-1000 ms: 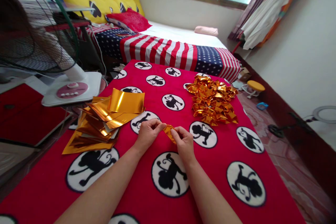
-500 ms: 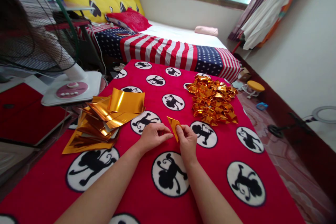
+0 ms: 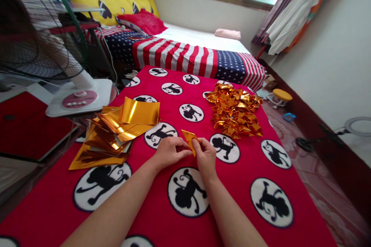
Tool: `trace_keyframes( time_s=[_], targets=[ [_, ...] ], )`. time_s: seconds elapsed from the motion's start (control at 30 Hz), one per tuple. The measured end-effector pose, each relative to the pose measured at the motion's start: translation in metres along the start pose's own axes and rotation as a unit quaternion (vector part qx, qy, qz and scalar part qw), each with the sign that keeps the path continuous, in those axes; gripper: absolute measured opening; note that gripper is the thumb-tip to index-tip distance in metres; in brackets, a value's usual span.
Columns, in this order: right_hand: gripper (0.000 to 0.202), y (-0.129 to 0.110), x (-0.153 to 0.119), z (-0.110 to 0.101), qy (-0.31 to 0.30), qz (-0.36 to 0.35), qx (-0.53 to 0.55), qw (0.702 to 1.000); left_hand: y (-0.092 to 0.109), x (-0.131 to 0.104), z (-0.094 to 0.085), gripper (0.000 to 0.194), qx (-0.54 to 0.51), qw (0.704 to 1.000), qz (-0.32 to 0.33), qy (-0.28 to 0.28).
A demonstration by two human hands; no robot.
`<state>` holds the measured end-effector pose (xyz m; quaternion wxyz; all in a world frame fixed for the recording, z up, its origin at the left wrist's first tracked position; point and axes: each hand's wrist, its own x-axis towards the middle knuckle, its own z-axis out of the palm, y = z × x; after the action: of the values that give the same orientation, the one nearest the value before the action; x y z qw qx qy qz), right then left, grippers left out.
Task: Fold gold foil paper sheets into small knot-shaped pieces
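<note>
Between my fingers is a small piece of folded gold foil paper (image 3: 189,137), with a pointed upper left corner. My right hand (image 3: 206,156) pinches its right side between thumb and fingers. My left hand (image 3: 171,152) is closed, its thumb and fingertips at the paper's lower left edge. To the left lies a loose stack of flat gold foil sheets (image 3: 107,135), with one curled sheet on top. Folded gold foil pieces (image 3: 234,110) form a heap on the right, beyond my right hand.
A red cloth with black monkey prints (image 3: 232,193) covers the table. At the left stands a fan (image 3: 78,85) with a white base. A bed (image 3: 179,52) lies behind the table; a yellow stool (image 3: 281,95) and a ring-light stand (image 3: 324,137) are at the right.
The folded paper and my right hand have shifted slightly left. My left fingertips, apart from the paper before, now meet its lower edge.
</note>
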<state>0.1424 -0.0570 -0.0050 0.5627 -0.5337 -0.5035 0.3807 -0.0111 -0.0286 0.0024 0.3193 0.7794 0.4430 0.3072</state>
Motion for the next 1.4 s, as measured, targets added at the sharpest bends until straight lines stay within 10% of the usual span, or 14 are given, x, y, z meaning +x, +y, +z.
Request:
trace_keyframes(
  time_s=[1.4],
  targets=[
    [0.019, 0.0039, 0.0004, -0.0005, -0.044, -0.008, -0.029, 0.999, 0.0003, 0.0008, 0.0009, 0.02, 0.036, 0.999, 0.028, -0.001]
  ],
)
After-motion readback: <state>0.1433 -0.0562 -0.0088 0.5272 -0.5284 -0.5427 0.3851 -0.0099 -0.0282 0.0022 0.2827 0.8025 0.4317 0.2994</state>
